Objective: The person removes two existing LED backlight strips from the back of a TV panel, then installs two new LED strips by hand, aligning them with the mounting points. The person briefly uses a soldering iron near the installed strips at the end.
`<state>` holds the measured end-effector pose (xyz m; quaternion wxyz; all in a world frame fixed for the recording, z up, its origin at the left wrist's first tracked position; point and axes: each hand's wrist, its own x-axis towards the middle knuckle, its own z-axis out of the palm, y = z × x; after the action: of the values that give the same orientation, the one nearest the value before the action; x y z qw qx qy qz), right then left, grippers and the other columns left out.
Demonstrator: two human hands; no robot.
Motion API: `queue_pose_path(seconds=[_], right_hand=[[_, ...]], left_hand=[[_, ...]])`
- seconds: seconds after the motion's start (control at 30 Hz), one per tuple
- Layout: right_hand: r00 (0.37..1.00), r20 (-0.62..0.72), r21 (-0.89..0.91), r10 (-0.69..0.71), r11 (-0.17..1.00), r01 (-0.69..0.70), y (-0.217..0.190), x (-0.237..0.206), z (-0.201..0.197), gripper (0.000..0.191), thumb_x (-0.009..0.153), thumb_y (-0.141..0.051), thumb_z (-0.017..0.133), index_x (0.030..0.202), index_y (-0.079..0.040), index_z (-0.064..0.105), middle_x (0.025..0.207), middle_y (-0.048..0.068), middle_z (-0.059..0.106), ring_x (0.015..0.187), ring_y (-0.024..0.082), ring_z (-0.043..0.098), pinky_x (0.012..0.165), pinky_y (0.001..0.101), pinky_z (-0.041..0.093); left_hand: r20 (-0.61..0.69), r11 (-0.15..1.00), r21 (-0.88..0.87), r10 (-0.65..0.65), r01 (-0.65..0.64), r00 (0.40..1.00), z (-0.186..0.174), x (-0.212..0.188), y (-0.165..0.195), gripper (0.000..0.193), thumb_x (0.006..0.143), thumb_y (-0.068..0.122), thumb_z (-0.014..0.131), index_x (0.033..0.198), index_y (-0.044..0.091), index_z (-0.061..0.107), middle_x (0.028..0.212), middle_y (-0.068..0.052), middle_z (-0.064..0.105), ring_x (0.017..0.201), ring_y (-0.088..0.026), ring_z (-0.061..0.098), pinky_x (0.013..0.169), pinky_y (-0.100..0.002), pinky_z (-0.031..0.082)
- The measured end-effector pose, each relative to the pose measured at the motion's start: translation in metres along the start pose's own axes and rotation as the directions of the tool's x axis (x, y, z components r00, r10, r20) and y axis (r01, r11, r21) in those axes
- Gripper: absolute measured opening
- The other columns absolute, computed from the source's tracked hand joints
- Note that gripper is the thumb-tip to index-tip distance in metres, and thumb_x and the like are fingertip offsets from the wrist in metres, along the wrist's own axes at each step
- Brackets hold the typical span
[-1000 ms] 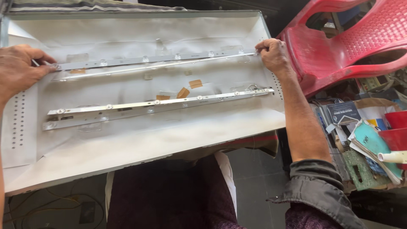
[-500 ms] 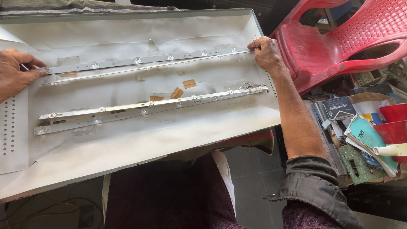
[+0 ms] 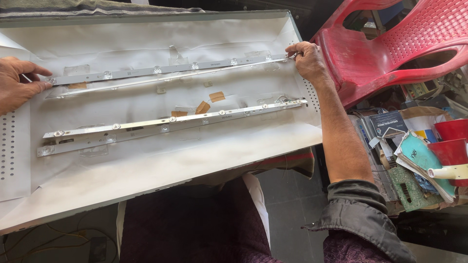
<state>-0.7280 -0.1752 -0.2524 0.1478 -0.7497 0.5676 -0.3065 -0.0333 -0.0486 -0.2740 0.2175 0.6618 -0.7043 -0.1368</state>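
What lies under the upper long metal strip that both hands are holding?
Under the upper long metal strip lies the white reflective sheet, with clear tape pieces and a second thin strip just below. The left hand and right hand cover its ends.

- Small electronics repair workshop, informal, cramped.
- Opened flat-screen back panel (image 3: pixel 161 180) with white reflector sheet rests across the person's lap, LED backlight strips (image 3: pixel 165 124) laid on it.
- Green circuit board (image 3: pixel 408 187), papers and small boxes piled at right.
- Red plastic chair (image 3: pixel 390 48) close beside; loose cables (image 3: pixel 53 238) on floor.
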Motion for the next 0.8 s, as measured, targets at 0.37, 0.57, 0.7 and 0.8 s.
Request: queue_pose_path(seconds=[0.37, 0.57, 0.7, 0.8], right_hand=[[0.998, 0.024, -0.093, -0.056, 0.994, 0.058, -0.0051, -0.0021, 0.0015, 0.040, 0.089, 0.011, 0.047, 0.104, -0.007, 0.080, 0.110, 0.013, 0.076, 0.102, 0.026, 0.072, 0.094, 0.0364, 0.056], [0.997, 0.031, -0.094, -0.065, 0.993, 0.067, -0.0082, -0.0029, -0.0001, 0.040, 0.088, 0.010, 0.047, 0.105, -0.006, 0.080, 0.110, 0.014, 0.075, 0.103, 0.026, 0.072, 0.095, 0.0368, 0.056], [0.998, 0.033, -0.091, -0.053, 0.994, 0.056, -0.0089, -0.0042, -0.0002, 0.040, 0.088, 0.010, 0.047, 0.105, -0.005, 0.080, 0.110, 0.014, 0.075, 0.102, 0.026, 0.072, 0.094, 0.0368, 0.056], [0.998, 0.034, -0.089, -0.052, 0.995, 0.054, -0.0091, -0.0043, -0.0005, 0.040, 0.088, 0.010, 0.047, 0.105, -0.005, 0.080, 0.110, 0.014, 0.075, 0.102, 0.026, 0.072, 0.094, 0.0367, 0.056]], left_hand=[[-0.004, 0.998, 0.042, -0.046, 0.046, 0.999, 0.0029, 0.0019, 0.0011, 0.020, 0.096, 0.007, 0.078, 0.116, 0.004, 0.079, 0.093, -0.016, 0.072, 0.068, -0.024, 0.070, 0.056, -0.037, 0.062], [-0.010, 0.990, 0.138, -0.026, 0.027, 1.000, 0.0016, 0.0016, 0.0022, 0.018, 0.096, 0.013, 0.080, 0.113, 0.008, 0.081, 0.091, -0.016, 0.073, 0.073, -0.021, 0.071, 0.061, -0.036, 0.060], [-0.014, 0.986, 0.163, -0.028, 0.030, 1.000, 0.0027, 0.0007, 0.0021, 0.017, 0.096, 0.016, 0.080, 0.112, 0.010, 0.082, 0.090, -0.015, 0.073, 0.072, -0.020, 0.071, 0.061, -0.036, 0.060], [-0.019, 0.984, 0.177, -0.028, 0.031, 0.999, 0.0035, 0.0006, 0.0017, 0.018, 0.096, 0.017, 0.081, 0.112, 0.010, 0.082, 0.088, -0.014, 0.073, 0.069, -0.020, 0.070, 0.061, -0.036, 0.060]])
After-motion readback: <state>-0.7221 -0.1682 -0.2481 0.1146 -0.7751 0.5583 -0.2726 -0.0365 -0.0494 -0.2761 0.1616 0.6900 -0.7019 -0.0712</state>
